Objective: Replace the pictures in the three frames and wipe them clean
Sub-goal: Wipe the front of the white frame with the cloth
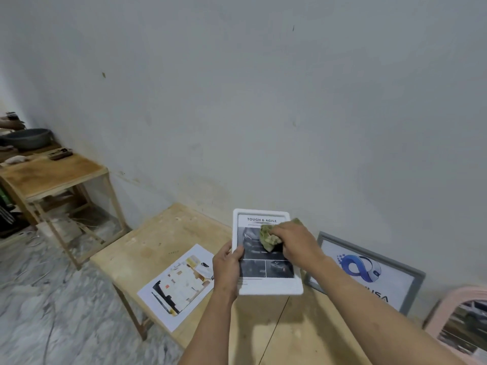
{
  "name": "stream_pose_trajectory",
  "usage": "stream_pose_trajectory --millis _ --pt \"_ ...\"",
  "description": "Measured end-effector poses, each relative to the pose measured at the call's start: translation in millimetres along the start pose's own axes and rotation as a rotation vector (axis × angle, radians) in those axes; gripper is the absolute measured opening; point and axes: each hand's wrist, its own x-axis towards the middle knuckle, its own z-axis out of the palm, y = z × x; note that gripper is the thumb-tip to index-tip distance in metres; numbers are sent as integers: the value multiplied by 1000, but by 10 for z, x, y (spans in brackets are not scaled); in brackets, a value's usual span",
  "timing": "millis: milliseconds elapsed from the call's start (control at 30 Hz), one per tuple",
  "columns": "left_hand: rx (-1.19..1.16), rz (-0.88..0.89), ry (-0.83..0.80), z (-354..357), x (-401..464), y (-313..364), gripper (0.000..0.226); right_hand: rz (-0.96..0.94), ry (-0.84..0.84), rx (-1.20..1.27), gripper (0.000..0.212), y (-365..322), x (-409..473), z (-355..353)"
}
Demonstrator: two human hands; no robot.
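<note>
The left hand [228, 262] grips the white frame [266, 252] upright above the worktop [163, 246]; the right hand [292, 239] presses a cloth [267, 237] on its front; hard rubbing could tip it from that 1-handed hold

white frame [268, 289], green cloth [266, 237], grey frame [415, 288], pink frame [437, 316]

Bare tabletop [163, 233] lies open at centre-left, between the wall and the loose sheet [181, 284], and again at bottom centre below the white frame [266, 285]. To the right the way is blocked by the grey frame [411, 280] leaning on the wall and the pink frame [448, 306] at the lower right edge. Both forearms cross the lower middle, with the left hand [228, 264] and right hand [295, 239] crowding the white frame.
</note>
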Motion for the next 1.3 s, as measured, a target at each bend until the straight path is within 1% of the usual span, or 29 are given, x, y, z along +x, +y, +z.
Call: stream_pose_trajectory --millis 67,167,200,267,333,367,400,467,500,533,600,633,667,700,733,800,833,933,967,1000,1067,1133,1200,1233,1300 --pt "-34 -24 33 20 50 11 20 20 -7 59 51 -66 -134 72" --pt "-60 -39 69 -6 150 -2 19 29 -68 218 47 -114 -444 216" --pt "-61 -42 86 -20 162 -15 20 43 -106 264 47 -134 -552 280" --pt "-48 -51 103 -23 150 -61 22 115 -243 359 44 -152 -696 349" --pt "23 -57 46 -8 118 -153 23 245 -396 611 35 -112 -743 236" --pt "43 -58 8 7 94 -185 24 313 -421 750 32 -71 -719 123" --pt "41 -58 -24 40 67 -201 24 379 -389 882 32 -21 -676 -3" --pt "22 -53 -70 122 25 -196 25 538 -212 1150 32 98 -535 -208" --pt "13 -51 -92 186 4 -187 26 610 -117 1227 34 156 -445 -280" --pt "1 -52 -116 257 -15 -176 26 636 -30 1159 39 205 -357 -315" --pt "2 -52 -150 405 -42 -161 25 566 118 679 52 261 -255 -309" --pt "1 -45 -146 464 -42 -154 24 508 185 442 54 255 -244 -262" --pt "-8 -44 -137 516 -36 -146 25 456 225 305 53 223 -253 -212" --pt "-24 -47 -138 568 -32 -129 25 434 198 254 50 193 -270 -137" --pt "-40 -50 -147 619 -26 -104 25 433 134 219 54 164 -287 -61" --pt "-55 -54 -162 685 -18 -66 26 449 1 117 70 134 -345 127" --pt "-55 -49 -174 708 -29 -52 26 437 5 74 70 150 -348 182" --pt "-34 -16 -245 735 -66 -100 26 352 185 40 53 183 -237 133" --pt "-39 -5 -262 755 -82 -103 27 309 233 45 49 174 -159 76" --pt "-45 4 -265 770 -86 -120 27 249 248 54 47 150 -104 8" --pt "-84 -2 -217 751 -58 -56 24 67 223 81 42 33 -11 -85" --pt "-196 -104 -211 696 28 60 25 -87 173 151 39 -87 -36 -57" --pt "-218 -153 -168 598 129 130 37 -172 84 199 38 -176 -126 55" --pt "-217 -152 -176 562 165 140 39 -199 37 217 34 -189 -180 122" --pt "-110 -104 -143 487 188 111 30 -229 -26 283 20 -215 -307 161"
